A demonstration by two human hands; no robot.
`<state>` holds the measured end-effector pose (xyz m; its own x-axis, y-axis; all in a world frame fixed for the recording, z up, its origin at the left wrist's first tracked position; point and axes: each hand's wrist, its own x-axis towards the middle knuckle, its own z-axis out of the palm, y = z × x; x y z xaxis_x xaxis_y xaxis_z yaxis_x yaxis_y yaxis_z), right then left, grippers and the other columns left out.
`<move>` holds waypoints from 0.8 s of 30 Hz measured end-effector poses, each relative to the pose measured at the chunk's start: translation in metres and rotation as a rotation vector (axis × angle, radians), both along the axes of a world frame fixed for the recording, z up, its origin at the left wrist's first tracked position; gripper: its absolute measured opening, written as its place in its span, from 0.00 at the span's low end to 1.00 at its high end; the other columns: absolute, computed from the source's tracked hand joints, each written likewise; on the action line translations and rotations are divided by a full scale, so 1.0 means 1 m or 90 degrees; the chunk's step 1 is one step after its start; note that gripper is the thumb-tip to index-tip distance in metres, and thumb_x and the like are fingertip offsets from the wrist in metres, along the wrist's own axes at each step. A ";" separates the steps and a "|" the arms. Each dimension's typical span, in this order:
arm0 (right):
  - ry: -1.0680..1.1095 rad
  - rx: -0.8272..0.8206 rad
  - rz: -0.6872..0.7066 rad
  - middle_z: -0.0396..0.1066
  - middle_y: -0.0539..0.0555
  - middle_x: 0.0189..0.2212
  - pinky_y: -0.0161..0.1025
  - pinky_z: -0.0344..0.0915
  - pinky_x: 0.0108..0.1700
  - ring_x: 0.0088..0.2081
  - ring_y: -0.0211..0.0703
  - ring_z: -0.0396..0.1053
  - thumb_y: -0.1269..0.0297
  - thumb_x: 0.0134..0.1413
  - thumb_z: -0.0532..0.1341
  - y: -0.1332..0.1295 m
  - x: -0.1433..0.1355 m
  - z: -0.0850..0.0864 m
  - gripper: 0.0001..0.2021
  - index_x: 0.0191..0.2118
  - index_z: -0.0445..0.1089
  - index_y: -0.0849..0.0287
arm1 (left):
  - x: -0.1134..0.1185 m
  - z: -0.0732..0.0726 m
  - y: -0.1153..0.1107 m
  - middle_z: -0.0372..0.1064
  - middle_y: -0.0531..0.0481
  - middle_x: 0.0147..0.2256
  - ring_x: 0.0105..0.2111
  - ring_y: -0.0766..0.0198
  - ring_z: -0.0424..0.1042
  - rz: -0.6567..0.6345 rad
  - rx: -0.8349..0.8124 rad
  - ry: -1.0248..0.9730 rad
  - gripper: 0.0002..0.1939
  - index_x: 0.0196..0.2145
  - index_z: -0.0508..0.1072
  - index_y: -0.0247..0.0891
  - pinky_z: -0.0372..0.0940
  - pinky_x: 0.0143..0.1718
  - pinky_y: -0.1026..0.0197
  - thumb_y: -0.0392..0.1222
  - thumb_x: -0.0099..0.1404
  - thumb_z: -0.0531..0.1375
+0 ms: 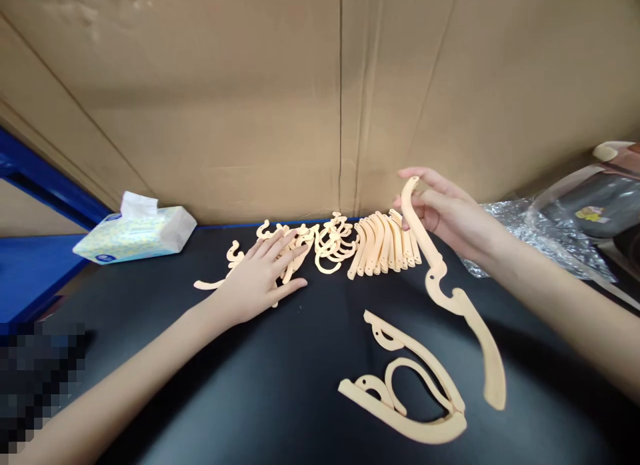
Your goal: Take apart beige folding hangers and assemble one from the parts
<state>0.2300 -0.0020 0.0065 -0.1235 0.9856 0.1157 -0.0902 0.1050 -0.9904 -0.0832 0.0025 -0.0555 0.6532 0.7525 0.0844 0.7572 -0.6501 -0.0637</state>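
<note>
- Left arm reaches in low, elbow end near the camera, with the left hand (260, 271) palm down just left of the row of curved strips (373, 245).
- Right arm comes in from the side, wrist raised, so the right hand (450, 215) is up at the right end of that row.
- Counts: one hanger piece (423, 235) in the air, two long sections with a hooked bend between them, dangling diagonally in front of the row's right end.
- One folded hanger (425, 431) on the black surface (280, 371), nearer the camera than the row: two long arms, curved bits between.
- The row itself is roughly a dozen strips; they overlap, so no exact number from me.
- Pile of small loops (327, 270) right beside the row's left end, too tangled to count.
- One tissue pack (145, 235), well left of the row. Clear plastic wrap (565, 251) to its right.
- Left hand: fingers fairly spread, thumb out, over small pieces; can't tell what's under the palm.
- Right hand: fingers closed in around the hanger piece's upper end.
</note>
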 end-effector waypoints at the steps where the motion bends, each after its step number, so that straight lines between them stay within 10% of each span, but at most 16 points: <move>1: 0.003 -0.002 -0.001 0.71 0.47 0.30 0.32 0.62 0.25 0.25 0.33 0.67 0.70 0.49 0.58 0.001 0.001 -0.001 0.14 0.43 0.62 0.53 | -0.001 -0.002 0.002 0.39 0.49 0.65 0.65 0.53 0.39 0.015 0.013 -0.007 0.31 0.63 0.51 0.45 0.45 0.62 0.47 0.60 0.67 0.43; 10: 0.018 -0.004 -0.013 0.73 0.51 0.32 0.30 0.63 0.28 0.31 0.34 0.67 0.74 0.44 0.61 0.004 0.004 -0.002 0.09 0.30 0.59 0.57 | -0.009 -0.007 0.014 0.45 0.43 0.64 0.63 0.48 0.45 0.092 0.072 -0.038 0.35 0.61 0.57 0.39 0.44 0.61 0.43 0.64 0.65 0.42; 17: 0.011 -0.015 0.038 0.72 0.50 0.33 0.31 0.65 0.29 0.33 0.35 0.68 0.73 0.44 0.62 0.000 0.001 -0.001 0.10 0.30 0.58 0.56 | 0.008 0.004 0.008 0.54 0.48 0.61 0.63 0.52 0.46 -0.044 0.083 0.015 0.32 0.60 0.59 0.39 0.29 0.63 0.40 0.61 0.67 0.42; 24: -0.008 0.004 0.042 0.72 0.48 0.34 0.34 0.68 0.34 0.33 0.34 0.69 0.72 0.45 0.61 -0.003 -0.002 0.002 0.10 0.31 0.58 0.56 | 0.020 -0.002 0.004 0.64 0.36 0.52 0.56 0.46 0.58 -0.012 0.143 0.005 0.34 0.55 0.65 0.29 0.30 0.62 0.36 0.61 0.67 0.41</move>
